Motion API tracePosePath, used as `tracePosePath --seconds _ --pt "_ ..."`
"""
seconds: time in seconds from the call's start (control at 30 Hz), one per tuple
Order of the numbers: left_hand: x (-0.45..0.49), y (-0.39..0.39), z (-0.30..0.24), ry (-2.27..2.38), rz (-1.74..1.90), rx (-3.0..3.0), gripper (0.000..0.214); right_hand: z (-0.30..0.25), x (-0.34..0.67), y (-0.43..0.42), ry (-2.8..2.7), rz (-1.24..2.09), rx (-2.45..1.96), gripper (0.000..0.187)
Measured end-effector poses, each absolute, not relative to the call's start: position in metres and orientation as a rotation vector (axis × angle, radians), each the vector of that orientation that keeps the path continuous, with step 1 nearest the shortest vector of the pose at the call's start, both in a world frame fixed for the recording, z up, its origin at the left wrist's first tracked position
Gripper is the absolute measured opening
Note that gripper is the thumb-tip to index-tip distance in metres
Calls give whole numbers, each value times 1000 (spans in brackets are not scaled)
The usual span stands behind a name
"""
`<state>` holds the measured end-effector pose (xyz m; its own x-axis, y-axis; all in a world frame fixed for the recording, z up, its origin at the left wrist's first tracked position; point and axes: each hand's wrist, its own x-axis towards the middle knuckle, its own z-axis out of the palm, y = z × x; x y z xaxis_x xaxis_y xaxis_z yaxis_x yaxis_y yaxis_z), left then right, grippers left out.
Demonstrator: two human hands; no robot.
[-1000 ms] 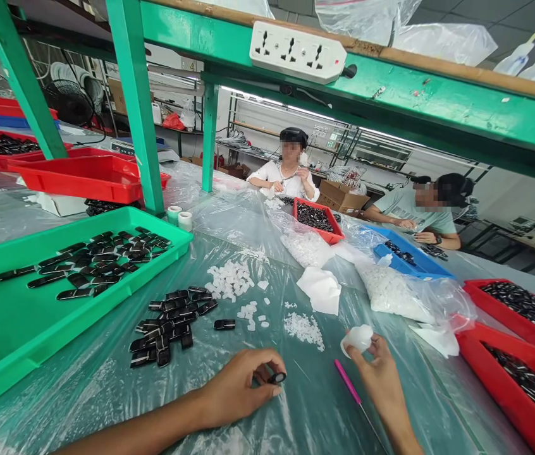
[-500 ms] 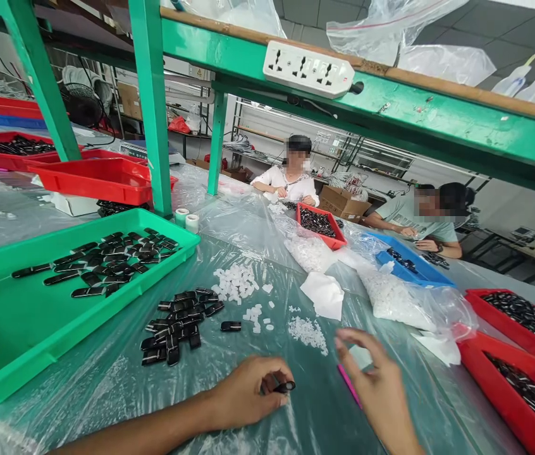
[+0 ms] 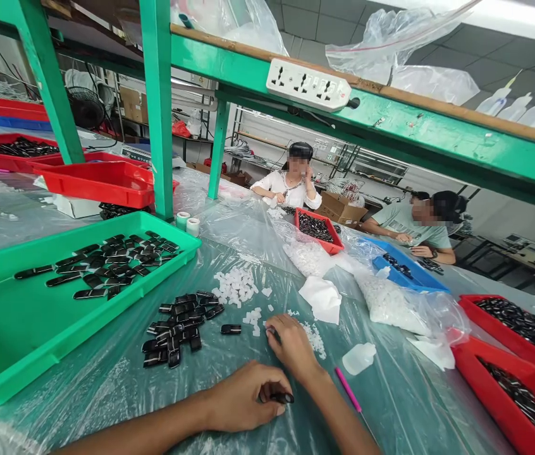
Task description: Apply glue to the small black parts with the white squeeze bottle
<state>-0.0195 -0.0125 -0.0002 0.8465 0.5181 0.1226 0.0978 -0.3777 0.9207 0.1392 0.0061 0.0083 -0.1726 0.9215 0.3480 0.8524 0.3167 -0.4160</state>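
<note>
Left hand (image 3: 245, 397) pinches a glossy black oblong (image 3: 283, 398), likely for steadiness; right hand (image 3: 293, 347), at its one o'clock, grip unclear, beside small white chips (image 3: 252, 320).

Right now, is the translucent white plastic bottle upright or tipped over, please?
Tipped over: the bottle lies lengthwise on the clear plastic sheeting, narrow end pointing sideways.

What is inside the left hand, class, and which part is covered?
The left hand holds a black piece. One end shows; the hand covers much of the rest, so its length is hidden.
</note>
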Motion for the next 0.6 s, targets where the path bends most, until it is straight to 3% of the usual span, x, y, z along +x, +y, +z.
tracePosePath --seconds 0.2,0.4,0.6 --pt "-14 -9 1 404 477 1488 25 15 150 -31 -1710 272 -1552 27" --pt "-10 -3 -5 343 495 1273 42 2 150 -63 -1133 640 -1399 17" --pt "-10 0 -1 374 498 1299 45 -4 143 -68 -1152 629 -1329 12"
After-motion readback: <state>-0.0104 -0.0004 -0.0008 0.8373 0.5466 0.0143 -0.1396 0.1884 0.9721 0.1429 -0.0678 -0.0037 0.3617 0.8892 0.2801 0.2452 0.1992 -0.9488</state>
